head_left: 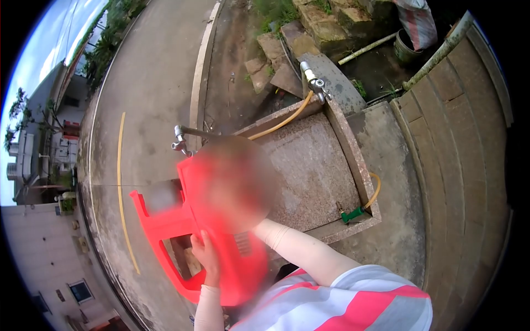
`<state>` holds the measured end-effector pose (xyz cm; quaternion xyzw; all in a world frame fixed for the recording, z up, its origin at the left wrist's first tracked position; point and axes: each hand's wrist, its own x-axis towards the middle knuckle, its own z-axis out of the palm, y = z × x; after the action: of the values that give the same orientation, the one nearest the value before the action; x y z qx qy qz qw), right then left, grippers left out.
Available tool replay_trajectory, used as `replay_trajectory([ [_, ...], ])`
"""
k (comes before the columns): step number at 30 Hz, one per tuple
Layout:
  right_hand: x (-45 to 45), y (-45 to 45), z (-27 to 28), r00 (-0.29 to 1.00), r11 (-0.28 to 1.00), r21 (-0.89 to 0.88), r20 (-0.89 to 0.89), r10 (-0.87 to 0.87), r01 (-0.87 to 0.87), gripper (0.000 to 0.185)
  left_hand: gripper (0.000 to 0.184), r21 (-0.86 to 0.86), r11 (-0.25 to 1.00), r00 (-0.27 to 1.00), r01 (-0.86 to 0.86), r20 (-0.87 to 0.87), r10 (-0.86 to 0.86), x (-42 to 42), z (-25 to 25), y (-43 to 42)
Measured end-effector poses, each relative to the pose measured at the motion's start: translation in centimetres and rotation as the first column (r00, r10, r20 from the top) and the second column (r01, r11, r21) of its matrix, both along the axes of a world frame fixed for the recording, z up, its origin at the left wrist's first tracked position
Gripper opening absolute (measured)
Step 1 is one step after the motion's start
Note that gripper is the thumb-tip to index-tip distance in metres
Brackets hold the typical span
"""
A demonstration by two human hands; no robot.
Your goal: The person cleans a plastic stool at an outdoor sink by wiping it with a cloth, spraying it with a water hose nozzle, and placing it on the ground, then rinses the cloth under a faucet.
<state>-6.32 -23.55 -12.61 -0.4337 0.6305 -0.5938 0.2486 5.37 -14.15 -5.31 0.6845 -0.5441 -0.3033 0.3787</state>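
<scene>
A red plastic chair (pixel 232 276) lies tilted over the left part of a stone sink, its openings and legs facing left. My left hand (pixel 205 256) holds the chair by the edge of one of its openings, with fingertips on the red plastic. My right hand (pixel 237 208) reaches over the upper part of the chair. A round blur covers it, so its fingers and anything in them cannot be made out.
The speckled stone sink (pixel 356 160) has a metal tap (pixel 316 84) at its far corner and another tap (pixel 179 144) at left. A yellow hose (pixel 287 121) crosses it; a green nozzle (pixel 353 214) lies at its near right corner. Stone blocks (pixel 331 27) and a bucket (pixel 406 47) stand beyond.
</scene>
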Motion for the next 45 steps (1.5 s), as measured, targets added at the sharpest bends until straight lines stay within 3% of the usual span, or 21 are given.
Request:
replay_trajectory([
  [5, -0.4, 0.7, 2.7, 0.997, 1.0, 0.018, -0.082, -0.018, 0.019, 0.044, 0.022, 0.012, 1.0, 0.998, -0.018, 0.059, 0.018, 0.4, 0.0, 0.3],
  [13, -2.8, -2.5, 1.2, 0.988, 0.974, -0.204, -0.137, 0.069, -0.096, 0.048, 0.019, 0.015, 1.0, 1.0, -0.003, 0.021, 0.003, -0.1, 0.4, 0.0],
  [14, -3.5, -2.6, 1.4, 0.994, 0.962, -0.255, -0.072, 0.08, -0.096, 0.043, 0.019, 0.023, 1.0, 1.0, -0.001, 0.018, 0.001, -0.1, 0.4, 0.0],
  [17, -2.8, -3.8, -1.4, 0.996, 0.98, -0.176, -0.023, 0.089, -0.092, 0.027, 0.019, 0.026, 1.0, 1.0, 0.01, 0.005, -0.01, 0.7, -0.4, 0.1],
  [18, -5.4, -2.1, 2.9, 0.965, 0.983, -0.068, 0.191, 0.182, -0.172, 0.026, 0.019, 0.017, 1.0, 1.0, 0.018, 0.0, -0.018, 0.9, -0.5, 0.0],
  [20, -3.0, -3.7, -0.2, 0.999, 0.984, -0.17, 0.016, 0.049, -0.046, 0.024, 0.019, 0.065, 0.998, 0.998, -0.012, 0.055, 0.009, 0.6, 0.0, 0.0],
  [22, -4.7, -2.1, 4.7, 1.0, 0.991, -0.135, 0.007, 0.015, -0.014, 0.024, 0.019, 0.088, 0.996, 0.996, -0.025, 0.085, 0.017, 0.2, 0.6, -0.1],
  [23, -4.8, -2.0, 6.0, 0.999, 0.978, -0.207, -0.044, -0.007, -0.003, 0.023, 0.019, 0.087, 0.996, 0.996, -0.03, 0.086, 0.022, 0.0, 0.7, -0.1],
  [24, -5.1, -2.1, 7.1, 0.991, 0.97, -0.232, -0.127, 0.05, -0.078, 0.022, 0.018, 0.095, 0.995, 0.995, -0.035, 0.092, 0.026, 0.0, 0.7, 0.2],
  [26, -4.4, -3.0, 7.6, 0.893, 0.949, -0.287, -0.449, -0.016, -0.128, 0.021, 0.018, 0.055, 0.998, 0.996, -0.03, 0.085, 0.026, 0.6, 0.2, 0.3],
  [27, -4.6, -3.8, 7.7, 0.903, 0.953, -0.202, -0.411, 0.126, -0.225, 0.022, 0.019, 0.028, 0.999, 0.997, -0.029, 0.079, 0.027, 0.7, 0.0, 0.2],
  [28, -3.6, -5.7, 7.2, 0.956, 0.923, -0.282, -0.211, 0.205, -0.261, 0.022, 0.018, 0.031, 0.999, 0.997, -0.038, 0.063, 0.036, 0.7, -0.1, 0.1],
  [30, -5.6, -5.0, 7.2, 0.925, 0.945, -0.182, -0.318, 0.206, -0.272, 0.019, 0.018, 0.035, 0.998, 0.998, -0.05, 0.029, 0.049, 0.6, -0.2, 0.0],
  [32, -4.6, -6.2, 3.5, 0.942, 0.94, -0.227, -0.279, 0.187, -0.254, 0.017, 0.018, 0.043, 0.997, 0.997, -0.062, 0.039, 0.061, 0.0, -0.4, -0.2],
  [34, -5.2, -5.1, 2.9, 0.989, 0.94, -0.335, -0.144, 0.015, -0.063, 0.017, 0.019, 0.033, 0.997, 0.997, -0.068, 0.041, 0.067, -0.3, -0.1, -0.1],
  [37, -4.6, -2.6, -1.1, 0.995, 0.982, -0.178, -0.092, 0.048, -0.064, 0.018, 0.02, 0.034, 0.997, 0.995, -0.07, 0.068, 0.068, -0.2, 0.4, 0.0],
  [40, -4.1, -1.9, -1.0, 0.998, 0.989, -0.141, -0.048, 0.037, -0.044, 0.019, 0.02, 0.108, 0.991, 0.99, -0.076, 0.124, 0.063, 0.3, 0.0, 0.5],
  [41, -3.6, -2.1, -1.3, 0.996, 0.986, -0.156, 0.052, 0.07, -0.061, 0.02, 0.02, 0.108, 0.992, 0.992, -0.07, 0.112, 0.058, 0.6, 0.0, 0.7],
  [44, -4.6, -3.0, 4.6, 0.972, 0.928, -0.351, -0.232, 0.04, -0.122, 0.023, 0.022, 0.118, 0.989, 0.993, -0.089, 0.089, 0.078, 0.4, 0.8, 0.1],
  [45, -4.3, -3.9, 5.6, 0.939, 0.938, -0.295, -0.336, 0.08, -0.185, 0.024, 0.023, 0.139, 0.986, 0.993, -0.091, 0.084, 0.08, 0.1, 1.0, 0.2],
])
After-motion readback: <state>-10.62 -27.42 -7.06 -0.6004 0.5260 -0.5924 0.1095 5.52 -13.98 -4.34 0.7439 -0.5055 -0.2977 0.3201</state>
